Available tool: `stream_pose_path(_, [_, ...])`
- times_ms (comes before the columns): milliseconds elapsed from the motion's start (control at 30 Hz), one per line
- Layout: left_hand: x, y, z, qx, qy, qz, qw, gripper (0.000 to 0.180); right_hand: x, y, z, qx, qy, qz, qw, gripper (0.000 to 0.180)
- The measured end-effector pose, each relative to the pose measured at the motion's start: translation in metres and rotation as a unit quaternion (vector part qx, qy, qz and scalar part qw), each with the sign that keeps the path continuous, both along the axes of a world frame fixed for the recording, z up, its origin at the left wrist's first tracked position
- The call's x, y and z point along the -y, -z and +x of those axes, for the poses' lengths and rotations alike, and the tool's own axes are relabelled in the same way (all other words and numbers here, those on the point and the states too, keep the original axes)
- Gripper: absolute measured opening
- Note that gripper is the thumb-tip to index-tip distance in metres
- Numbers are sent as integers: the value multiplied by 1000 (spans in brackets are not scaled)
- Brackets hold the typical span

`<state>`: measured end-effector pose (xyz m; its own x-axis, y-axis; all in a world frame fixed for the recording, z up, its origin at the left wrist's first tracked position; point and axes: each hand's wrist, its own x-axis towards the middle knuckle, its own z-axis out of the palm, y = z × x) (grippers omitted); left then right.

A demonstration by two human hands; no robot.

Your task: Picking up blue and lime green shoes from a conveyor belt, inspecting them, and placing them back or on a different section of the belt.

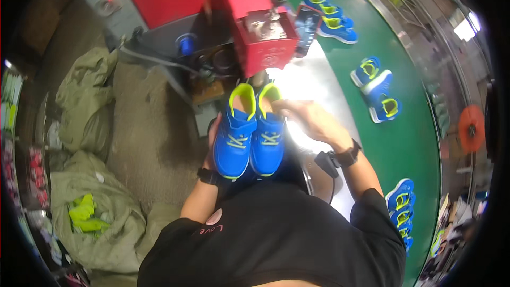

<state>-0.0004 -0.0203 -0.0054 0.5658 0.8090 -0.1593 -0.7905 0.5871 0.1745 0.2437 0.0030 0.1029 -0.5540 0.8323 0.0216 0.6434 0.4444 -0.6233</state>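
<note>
Two blue sneakers with lime-green linings and laces are side by side in front of me, toes toward my body: a left sneaker (232,151) and a right sneaker (268,151). My left hand (211,146) is closed around the outer side of the left one, its fingers mostly hidden behind the shoe. At the collar of the right sneaker, my right hand (313,119) has its fingertips on the opening's edge, thumb and fingers pinched there. The heels lie just below a red machine head (268,48).
On my right a green conveyor belt (366,159) carries several more blue sneakers (377,87) beside a bright metal plate (321,85). A phone (307,29) leans by the machine. Olive sacks (101,212) stand on the left floor, one holding lime-green pieces (87,215).
</note>
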Motion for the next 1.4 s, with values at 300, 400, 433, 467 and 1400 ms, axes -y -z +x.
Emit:
stream_pose_path(300, [-38, 7, 103, 124, 287, -31, 949, 82, 37, 1, 98, 251, 11, 247, 936, 34])
stream_pose_path(400, [-47, 34, 121, 205, 295, 23, 933, 90, 87, 20, 167, 230, 257, 249, 905, 30])
stream_pose_path(433, [-49, 44, 119, 150, 283, 67, 945, 91, 111, 27, 192, 241, 335, 240, 879, 27])
stream_pose_path(467, [-53, 53, 119, 248, 298, 50, 920, 83, 129, 35, 217, 243, 425, 215, 845, 24])
stream_pose_path(1400, [-25, 59, 114, -82, 226, -4, 971, 50, 17, 93, 309, 338, 564, 61, 751, 34])
